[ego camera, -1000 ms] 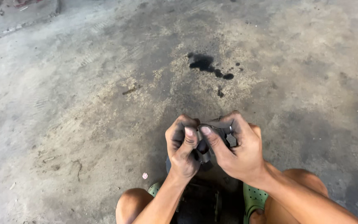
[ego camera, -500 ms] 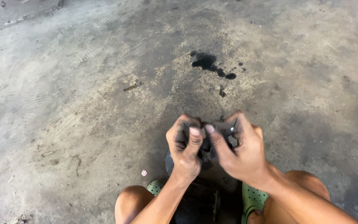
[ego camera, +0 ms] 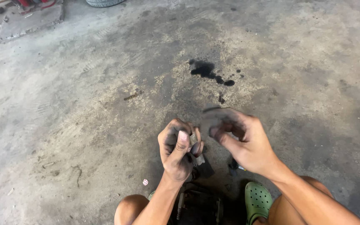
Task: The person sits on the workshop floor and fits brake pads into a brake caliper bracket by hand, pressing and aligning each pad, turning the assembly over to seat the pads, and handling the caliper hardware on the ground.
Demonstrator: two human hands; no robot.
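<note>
The concrete floor [ego camera: 63,125] fills the frame, grey and scuffed, with a dark oil stain [ego camera: 207,71] above centre and a stone slab [ego camera: 28,23] in the upper left corner. You are crouched over it, knees at the bottom edge and a green clog [ego camera: 257,202] on one foot at lower right.

Your left hand [ego camera: 178,152], blackened with grime, is curled shut just below centre, thumb pressed over the fingers, pinching a small metal part [ego camera: 196,150] whose pale edge shows at its right side. Your right hand [ego camera: 240,139] is just beside it, blurred, fingers bent around something flat and dark; I cannot tell whether its grip is closed on that or only cupped near it.

The small metal part looks stiff, light and probably greasy, so it may slip; pinch it by its flat faces rather than its edges. Below your hands a dark, bulkier metal assembly [ego camera: 198,206] sits on the floor between your knees.
</note>
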